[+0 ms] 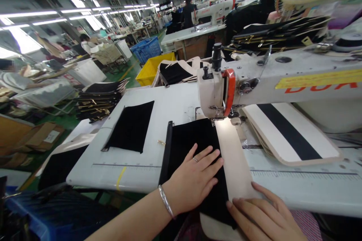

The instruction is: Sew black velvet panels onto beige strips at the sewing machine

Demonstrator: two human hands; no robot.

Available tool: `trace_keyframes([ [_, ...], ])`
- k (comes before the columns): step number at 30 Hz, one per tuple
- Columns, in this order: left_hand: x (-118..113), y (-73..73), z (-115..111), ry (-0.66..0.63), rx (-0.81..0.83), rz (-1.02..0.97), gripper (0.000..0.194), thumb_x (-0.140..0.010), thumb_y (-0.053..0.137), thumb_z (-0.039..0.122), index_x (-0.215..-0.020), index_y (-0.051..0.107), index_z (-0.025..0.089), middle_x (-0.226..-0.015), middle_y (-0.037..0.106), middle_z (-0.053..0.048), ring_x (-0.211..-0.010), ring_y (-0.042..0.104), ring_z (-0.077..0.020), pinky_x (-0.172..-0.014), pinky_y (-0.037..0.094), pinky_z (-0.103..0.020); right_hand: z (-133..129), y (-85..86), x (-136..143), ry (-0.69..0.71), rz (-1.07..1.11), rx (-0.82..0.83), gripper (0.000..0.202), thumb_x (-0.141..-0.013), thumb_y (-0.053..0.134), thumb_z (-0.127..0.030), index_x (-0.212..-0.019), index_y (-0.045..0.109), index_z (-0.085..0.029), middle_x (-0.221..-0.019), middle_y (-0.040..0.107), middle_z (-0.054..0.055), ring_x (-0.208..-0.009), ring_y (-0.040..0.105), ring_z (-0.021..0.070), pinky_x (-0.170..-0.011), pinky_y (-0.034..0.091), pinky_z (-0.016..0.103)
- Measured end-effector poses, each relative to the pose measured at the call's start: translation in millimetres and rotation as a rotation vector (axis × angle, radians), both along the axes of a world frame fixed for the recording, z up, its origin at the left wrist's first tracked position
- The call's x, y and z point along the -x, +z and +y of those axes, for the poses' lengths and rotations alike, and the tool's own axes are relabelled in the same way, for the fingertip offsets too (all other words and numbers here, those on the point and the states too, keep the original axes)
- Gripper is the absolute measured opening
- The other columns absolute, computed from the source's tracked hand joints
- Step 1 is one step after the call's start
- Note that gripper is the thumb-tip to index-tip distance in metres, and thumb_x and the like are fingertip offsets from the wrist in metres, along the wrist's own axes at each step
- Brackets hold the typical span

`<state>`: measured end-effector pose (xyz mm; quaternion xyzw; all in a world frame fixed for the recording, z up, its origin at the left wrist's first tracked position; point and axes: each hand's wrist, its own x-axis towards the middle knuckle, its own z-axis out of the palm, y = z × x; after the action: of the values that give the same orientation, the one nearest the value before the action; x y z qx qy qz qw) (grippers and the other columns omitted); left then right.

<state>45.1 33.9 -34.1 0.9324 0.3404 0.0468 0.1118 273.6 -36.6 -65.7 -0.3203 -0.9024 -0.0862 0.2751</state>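
My left hand [198, 175] lies flat with its fingers spread on a black fabric panel [192, 131], whose left edge carries a dark strip with a gold zipper pull [161, 142]. Under the panel's right edge runs a cream fabric piece [233, 158]. My right hand [263, 211] rests at the near end, fingers stretched over the cream piece and fingertips at the black edge. The far end of both layers sits beneath the needle area of a white sewing machine [210, 94] with an orange-red lever guard. Neither hand grips anything.
Another black panel [131, 126] lies left on the white table [135, 175]. Cream pieces with a black stripe [294, 131] are stacked under the machine arm. Beyond stand a zippered stack [98, 99], a yellow bin [152, 69], a blue crate [146, 49] and people at other machines.
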Motion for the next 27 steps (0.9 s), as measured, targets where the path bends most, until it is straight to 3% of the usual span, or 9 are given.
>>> trace_keyframes([
  [4,0,3.3,-3,-0.027,-0.008,-0.034,0.038,-0.1,0.04,0.026,-0.137,0.046,0.02,-0.148,0.044,-0.004,-0.143,0.03,-0.0202,-0.121,0.018,-0.048,9,-0.8,2,-0.024,0.025,0.04,0.027,-0.096,0.045,-0.032,-0.11,0.066,-0.022,-0.093,0.07,-0.002,-0.082,0.062,0.0138,-0.105,0.033,0.039],
  [11,12,-7.2,-17,-0.077,-0.017,-0.232,0.029,-0.097,0.049,0.026,-0.124,0.058,0.017,-0.134,0.059,0.0,-0.135,0.042,-0.0146,-0.122,0.021,-0.036,21,-3.8,4,-0.046,0.026,0.148,0.028,-0.09,0.054,-0.025,-0.115,0.064,-0.02,-0.101,0.069,-0.002,-0.089,0.061,0.0136,-0.11,0.03,0.038],
  [18,13,-22.4,0,-0.123,-0.058,-0.276,0.025,-0.098,0.049,0.018,-0.119,0.061,0.02,-0.128,0.063,0.002,-0.131,0.047,-0.0145,-0.12,0.027,-0.036,32,-4.2,9,-0.095,0.111,0.205,0.029,-0.092,0.052,-0.025,-0.119,0.062,-0.024,-0.104,0.067,-0.002,-0.089,0.059,0.0149,-0.104,0.035,0.039],
  [27,8,-23.1,29,-0.148,-0.087,-0.205,0.028,-0.1,0.04,0.019,-0.118,0.061,0.017,-0.13,0.062,-0.002,-0.132,0.047,-0.0174,-0.118,0.03,-0.039,50,-10.4,7,-0.193,0.001,0.286,0.034,-0.092,0.053,-0.024,-0.127,0.055,-0.022,-0.112,0.061,0.003,-0.104,0.052,0.0223,-0.101,0.037,0.047],
])
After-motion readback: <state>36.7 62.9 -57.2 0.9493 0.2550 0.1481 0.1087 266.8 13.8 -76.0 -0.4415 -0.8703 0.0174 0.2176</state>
